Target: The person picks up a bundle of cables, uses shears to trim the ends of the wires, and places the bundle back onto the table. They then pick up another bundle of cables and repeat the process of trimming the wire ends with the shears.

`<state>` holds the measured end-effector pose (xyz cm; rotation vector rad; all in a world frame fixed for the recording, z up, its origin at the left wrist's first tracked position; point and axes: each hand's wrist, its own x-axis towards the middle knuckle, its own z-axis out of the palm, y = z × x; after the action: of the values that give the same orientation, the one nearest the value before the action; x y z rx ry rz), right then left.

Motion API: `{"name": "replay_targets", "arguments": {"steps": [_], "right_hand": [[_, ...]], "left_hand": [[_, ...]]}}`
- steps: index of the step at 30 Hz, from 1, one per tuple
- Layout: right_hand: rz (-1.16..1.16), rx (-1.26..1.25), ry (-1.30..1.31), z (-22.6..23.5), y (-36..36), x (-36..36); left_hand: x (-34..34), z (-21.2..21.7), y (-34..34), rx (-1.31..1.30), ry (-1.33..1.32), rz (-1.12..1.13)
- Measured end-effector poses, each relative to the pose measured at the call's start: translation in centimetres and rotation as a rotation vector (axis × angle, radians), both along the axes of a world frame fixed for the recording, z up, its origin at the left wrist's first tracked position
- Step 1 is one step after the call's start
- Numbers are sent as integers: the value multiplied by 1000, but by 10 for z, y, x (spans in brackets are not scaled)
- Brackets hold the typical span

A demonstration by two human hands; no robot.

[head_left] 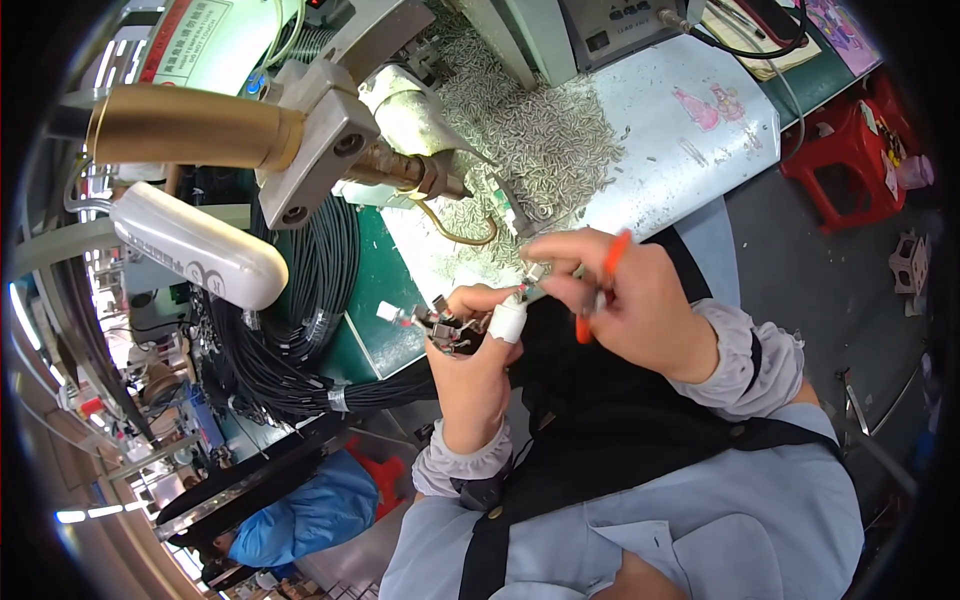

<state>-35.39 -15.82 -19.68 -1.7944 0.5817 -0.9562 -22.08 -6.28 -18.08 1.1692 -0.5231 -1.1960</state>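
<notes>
My left hand [468, 385] is closed, with several small metal-and-white cable connectors [440, 328] bunched against its fingers. White tape [507, 320] wraps the thumb. Thumb and forefinger pinch a small piece with coloured wire ends, too small to tell clearly. Across from it, my right hand [645, 310] has its fingers curled round an orange-handled hand tool [617, 254], mostly hidden by the palm. The right fingertips meet a small pale connector [535, 272] just above the left thumb. Beyond both hands stands a soldering tip with a small green board [500, 196] beside it.
A brass-coloured soldering iron handle [190, 125] in a metal clamp juts in from the left, above a white rounded lamp [195, 245]. Short metal pieces [550, 140] lie heaped on the white work surface [670, 150]. Coiled black cables [290, 330] lie left; a red stool [845, 160] stands right.
</notes>
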Motion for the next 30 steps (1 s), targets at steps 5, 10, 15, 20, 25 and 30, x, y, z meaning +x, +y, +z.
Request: {"name": "replay_targets", "arguments": {"steps": [5, 10, 15, 20, 25, 30], "right_hand": [[-33, -465, -94, -3, 0, 2], [121, 366, -96, -2, 10, 6], [-46, 41, -2, -4, 17, 9], [54, 436, -177, -6, 15, 14], [127, 563, -267, -5, 12, 9], [110, 118, 256, 4, 10, -6]], "left_hand": [[-10, 5, 5, -25, -620, 161], [-27, 16, -8, 88, -593, 334], [-12, -2, 3, -102, -965, 163], [-19, 3, -1, -28, -726, 231], [-14, 7, 0, 81, -361, 226], [-11, 8, 4, 0, -339, 244]]}}
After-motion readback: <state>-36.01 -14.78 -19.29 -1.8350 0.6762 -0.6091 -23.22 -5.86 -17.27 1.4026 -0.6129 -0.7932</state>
